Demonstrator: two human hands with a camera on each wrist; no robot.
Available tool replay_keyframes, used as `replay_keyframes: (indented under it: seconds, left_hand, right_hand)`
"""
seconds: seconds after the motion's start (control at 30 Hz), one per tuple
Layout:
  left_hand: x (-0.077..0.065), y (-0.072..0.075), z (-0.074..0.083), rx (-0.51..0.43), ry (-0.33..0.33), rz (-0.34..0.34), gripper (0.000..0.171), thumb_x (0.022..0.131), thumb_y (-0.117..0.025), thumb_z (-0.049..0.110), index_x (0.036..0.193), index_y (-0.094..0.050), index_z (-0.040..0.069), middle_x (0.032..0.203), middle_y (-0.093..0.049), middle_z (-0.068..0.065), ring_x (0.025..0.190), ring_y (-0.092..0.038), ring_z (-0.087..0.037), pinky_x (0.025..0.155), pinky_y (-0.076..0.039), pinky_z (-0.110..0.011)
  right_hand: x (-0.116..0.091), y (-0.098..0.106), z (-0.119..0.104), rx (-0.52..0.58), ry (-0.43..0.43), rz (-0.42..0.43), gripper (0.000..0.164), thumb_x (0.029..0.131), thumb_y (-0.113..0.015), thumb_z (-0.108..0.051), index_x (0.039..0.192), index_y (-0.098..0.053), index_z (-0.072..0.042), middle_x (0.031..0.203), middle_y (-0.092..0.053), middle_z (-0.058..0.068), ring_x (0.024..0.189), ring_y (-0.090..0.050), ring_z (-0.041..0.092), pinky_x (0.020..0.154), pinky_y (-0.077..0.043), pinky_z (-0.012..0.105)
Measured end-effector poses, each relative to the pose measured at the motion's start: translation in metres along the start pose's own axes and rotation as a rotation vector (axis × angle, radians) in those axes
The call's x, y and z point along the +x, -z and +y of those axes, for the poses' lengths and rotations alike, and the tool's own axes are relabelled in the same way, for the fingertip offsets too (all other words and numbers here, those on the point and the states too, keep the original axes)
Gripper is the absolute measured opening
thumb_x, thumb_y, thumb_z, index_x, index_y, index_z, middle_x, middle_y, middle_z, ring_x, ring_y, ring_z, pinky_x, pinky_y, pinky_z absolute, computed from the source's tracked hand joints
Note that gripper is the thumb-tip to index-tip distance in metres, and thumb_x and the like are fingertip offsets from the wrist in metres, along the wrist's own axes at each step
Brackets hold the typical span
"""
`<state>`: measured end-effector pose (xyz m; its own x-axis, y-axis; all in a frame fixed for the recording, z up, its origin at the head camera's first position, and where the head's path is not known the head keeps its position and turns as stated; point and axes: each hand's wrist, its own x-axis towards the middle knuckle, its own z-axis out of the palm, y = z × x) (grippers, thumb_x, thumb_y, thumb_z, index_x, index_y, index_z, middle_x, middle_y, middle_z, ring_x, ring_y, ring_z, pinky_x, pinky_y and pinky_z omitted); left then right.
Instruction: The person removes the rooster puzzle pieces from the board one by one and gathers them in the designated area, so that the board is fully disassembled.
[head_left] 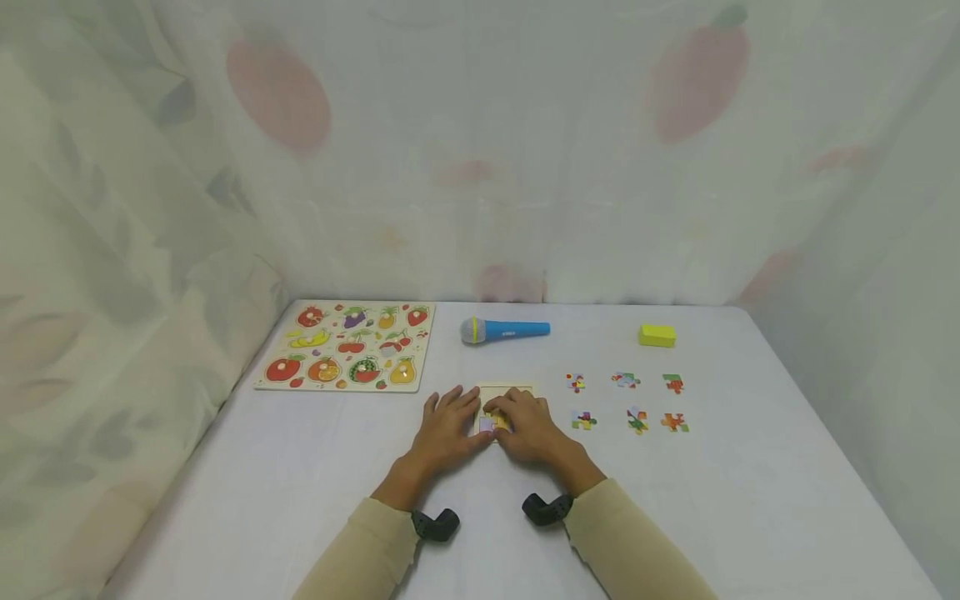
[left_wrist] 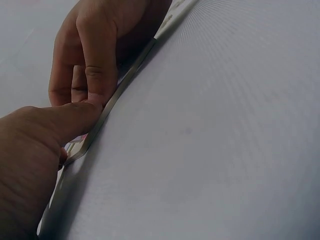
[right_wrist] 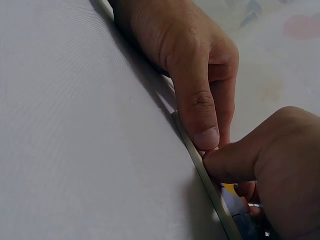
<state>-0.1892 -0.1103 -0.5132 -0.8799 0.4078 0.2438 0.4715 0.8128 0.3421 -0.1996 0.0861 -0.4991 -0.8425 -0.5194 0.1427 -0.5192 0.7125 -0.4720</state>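
Note:
A small wooden puzzle board (head_left: 507, 385) with a raised rim lies between the two hands. My left hand (head_left: 446, 432) rests along its left side, fingers extended and thumb (left_wrist: 75, 120) laid at the near rim. Over the board, my right hand (head_left: 529, 427) has bent fingers and pinches a partly hidden yellow puzzle piece (head_left: 500, 419) between thumb and index finger. A lilac puzzle piece (head_left: 487, 424) sits in the near left part of the board. The two thumbs come together at the near edge, and the right hand covers much of the board.
Several loose puzzle pieces (head_left: 583, 420) lie in two rows to the right. A fruit peg board (head_left: 381, 375) occupies the back left. Behind the hands are a blue toy microphone (head_left: 516, 329) and, farther right, a yellow block (head_left: 657, 336). Curtains (head_left: 465, 233) border the table.

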Motion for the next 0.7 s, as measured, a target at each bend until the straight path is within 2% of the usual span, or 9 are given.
replay_keyframes:
  seconds: [0.23, 0.5, 0.7]
  left_hand:
    - [0.0002, 0.0017, 0.0018, -0.011, 0.022, -0.018, 0.068, 0.086, -0.065, 0.053, 0.137, -0.056, 0.009, 0.147, -0.044, -0.002, 0.138, -0.031, -0.029, 0.108, -0.014, -0.059]
    - [0.0002, -0.0001, 0.0004, -0.013, 0.022, -0.013, 0.068, 0.085, -0.066, 0.053, 0.136, -0.056, 0.009, 0.146, -0.044, -0.002, 0.137, -0.032, -0.029, 0.108, -0.014, -0.060]
    - [0.0001, -0.0003, 0.0003, -0.012, 0.022, -0.013, 0.068, 0.085, -0.066, 0.053, 0.136, -0.056, 0.009, 0.147, -0.044, -0.001, 0.137, -0.032, -0.029, 0.108, -0.015, -0.060]
  right_hand:
    - [-0.0006, 0.0011, -0.0005, 0.035, -0.005, 0.001, 0.031, 0.090, -0.062, -0.011, 0.120, -0.064, -0.018, 0.097, -0.051, -0.006, 0.090, -0.045, 0.015, 0.084, -0.033, 0.044]
    - [-0.0011, -0.0017, 0.0002, 0.054, 0.006, 0.051, 0.031, 0.088, -0.059, -0.006, 0.116, -0.067, -0.017, 0.089, -0.046, -0.010, 0.083, -0.043, 0.014, 0.077, -0.032, 0.040]
    - [-0.0010, -0.0014, -0.0011, 0.066, -0.008, 0.059, 0.030, 0.088, -0.061, -0.006, 0.115, -0.068, -0.017, 0.087, -0.047, -0.009, 0.082, -0.042, 0.013, 0.078, -0.032, 0.040]
